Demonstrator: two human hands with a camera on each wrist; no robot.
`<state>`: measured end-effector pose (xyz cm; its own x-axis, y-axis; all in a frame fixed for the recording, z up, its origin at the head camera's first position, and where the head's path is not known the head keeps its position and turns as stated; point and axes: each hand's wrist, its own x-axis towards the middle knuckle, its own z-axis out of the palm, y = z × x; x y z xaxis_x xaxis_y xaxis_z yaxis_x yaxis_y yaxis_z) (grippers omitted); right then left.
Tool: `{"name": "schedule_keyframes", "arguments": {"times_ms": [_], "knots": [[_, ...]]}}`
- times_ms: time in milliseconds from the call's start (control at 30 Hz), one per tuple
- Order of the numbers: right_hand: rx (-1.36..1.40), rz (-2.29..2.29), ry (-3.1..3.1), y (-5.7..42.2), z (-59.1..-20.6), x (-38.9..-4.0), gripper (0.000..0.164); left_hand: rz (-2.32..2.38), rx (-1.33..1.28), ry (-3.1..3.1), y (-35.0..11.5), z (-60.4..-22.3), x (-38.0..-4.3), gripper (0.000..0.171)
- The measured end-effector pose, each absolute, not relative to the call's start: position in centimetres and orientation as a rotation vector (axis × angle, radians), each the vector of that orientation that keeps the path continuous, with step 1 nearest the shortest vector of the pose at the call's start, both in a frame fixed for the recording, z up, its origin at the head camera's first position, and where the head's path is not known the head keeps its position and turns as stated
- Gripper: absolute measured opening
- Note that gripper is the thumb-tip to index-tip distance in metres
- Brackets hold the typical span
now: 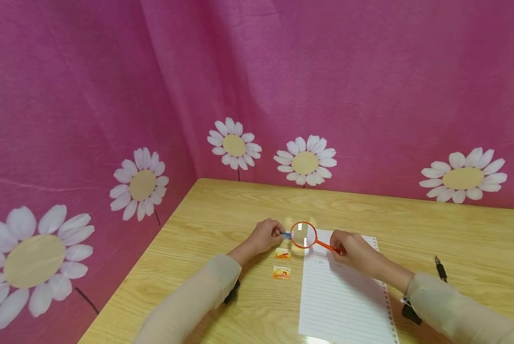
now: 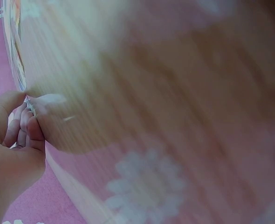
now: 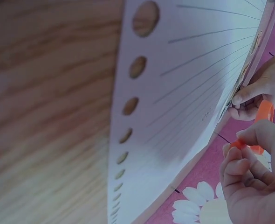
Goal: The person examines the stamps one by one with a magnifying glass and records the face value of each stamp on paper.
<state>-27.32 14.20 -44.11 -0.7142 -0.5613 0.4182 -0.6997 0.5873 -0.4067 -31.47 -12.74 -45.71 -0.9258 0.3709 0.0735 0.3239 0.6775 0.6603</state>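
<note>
My left hand [image 1: 266, 236] pinches the edge of a small blue stamp-like card [image 1: 287, 235] at the table. My right hand [image 1: 356, 252] grips the handle of a magnifying glass [image 1: 325, 245] with an orange-red rim. Its round lens hovers just right of the blue card, over the paper's top left corner. Below my left hand lie two small yellow-and-orange picture cards [image 1: 281, 273], one above the other. In the right wrist view, thumb and fingers of the right hand [image 3: 256, 170] close round the orange handle. The left wrist view shows the left hand [image 2: 16, 135] pinching something thin.
A lined sheet of paper [image 1: 343, 306] with punched holes along its right edge lies under my right hand, with faint writing near the top. Right of it, a black pen [image 1: 441, 268] lies on the wooden table [image 1: 196, 224]. A pink flowered cloth [image 1: 347, 71] hangs behind.
</note>
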Motion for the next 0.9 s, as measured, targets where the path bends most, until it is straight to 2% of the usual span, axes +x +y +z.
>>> {"name": "schedule_keyframes", "arguments": {"times_ms": [900], "knots": [[1.055, 0.836, -2.614, 13.65, -44.22, -27.77, 0.021, 1.062, 0.584, 2.816, -12.77, -45.60, -31.55, 0.008]]}}
